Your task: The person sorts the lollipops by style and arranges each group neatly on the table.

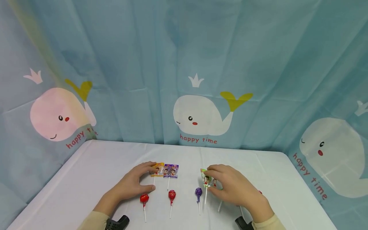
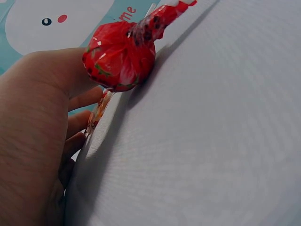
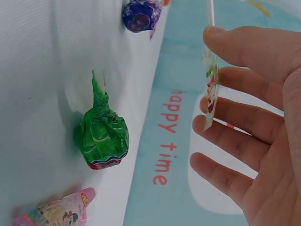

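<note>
My right hand (image 1: pixel 233 185) pinches a flat lollipop in a clear and green wrapper (image 1: pixel 207 180); in the right wrist view its stick passes by the thumb and the wrapper (image 3: pixel 210 92) meets the fingertips, raised off the table. My left hand (image 1: pixel 133 182) reaches over a flat orange-wrapped lollipop (image 1: pixel 159 169), fingertips on or just above it, thumb apart. Right beside that lies a flat purple-wrapped lollipop (image 1: pixel 171 171). A round red lollipop (image 1: pixel 144 198) is close below the left thumb, large in the left wrist view.
Another round red lollipop (image 1: pixel 172 195) and a round purple one (image 1: pixel 198 192) lie between the hands. Under the right hand are a round green lollipop (image 3: pixel 104 136) and a pink-wrapped one (image 3: pixel 59 209). A whale-print curtain (image 1: pixel 155 64) hangs behind the white table (image 1: pixel 115 156).
</note>
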`<state>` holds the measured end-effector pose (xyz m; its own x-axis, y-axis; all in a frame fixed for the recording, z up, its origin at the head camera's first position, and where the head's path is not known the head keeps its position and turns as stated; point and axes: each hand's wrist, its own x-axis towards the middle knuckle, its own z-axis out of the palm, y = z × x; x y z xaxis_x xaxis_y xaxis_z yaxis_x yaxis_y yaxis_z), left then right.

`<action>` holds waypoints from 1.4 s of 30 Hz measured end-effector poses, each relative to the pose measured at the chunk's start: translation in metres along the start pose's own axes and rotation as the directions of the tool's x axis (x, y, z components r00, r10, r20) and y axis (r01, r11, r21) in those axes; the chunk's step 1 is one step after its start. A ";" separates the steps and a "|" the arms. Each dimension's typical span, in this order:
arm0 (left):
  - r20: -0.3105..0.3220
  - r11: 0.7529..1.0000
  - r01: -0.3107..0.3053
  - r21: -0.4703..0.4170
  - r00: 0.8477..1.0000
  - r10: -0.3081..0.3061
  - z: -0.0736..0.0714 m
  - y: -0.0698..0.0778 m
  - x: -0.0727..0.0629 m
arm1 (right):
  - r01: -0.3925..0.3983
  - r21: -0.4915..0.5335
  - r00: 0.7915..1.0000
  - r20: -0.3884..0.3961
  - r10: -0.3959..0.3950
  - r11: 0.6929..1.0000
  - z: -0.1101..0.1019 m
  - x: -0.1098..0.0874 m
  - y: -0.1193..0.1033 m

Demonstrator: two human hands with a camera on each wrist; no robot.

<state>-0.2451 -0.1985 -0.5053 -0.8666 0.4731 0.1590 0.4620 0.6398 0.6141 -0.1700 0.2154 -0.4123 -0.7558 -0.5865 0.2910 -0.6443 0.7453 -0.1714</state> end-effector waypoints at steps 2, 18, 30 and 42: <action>0.001 1.000 0.002 0.004 1.000 -0.002 -0.001 0.000 0.000 | 0.003 0.005 1.000 -0.004 -0.003 1.000 0.000 0.002 0.000; -0.010 1.000 -0.008 0.003 1.000 0.008 -0.003 0.001 -0.001 | 0.019 0.022 1.000 -0.025 -0.019 1.000 -0.001 0.013 -0.001; -0.005 1.000 -0.003 0.004 1.000 0.003 -0.001 0.001 0.000 | 0.068 0.027 0.995 -0.076 -0.066 0.997 -0.002 0.020 -0.004; -0.013 0.999 -0.032 0.003 0.999 0.032 -0.002 0.001 -0.001 | 0.094 0.051 0.993 -0.073 -0.090 0.994 0.000 0.037 -0.015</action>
<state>-0.2441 -0.1996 -0.5034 -0.8537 0.4855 0.1884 0.4899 0.6263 0.6064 -0.1881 0.1827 -0.3994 -0.6840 -0.6267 0.3734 -0.7178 0.6695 -0.1911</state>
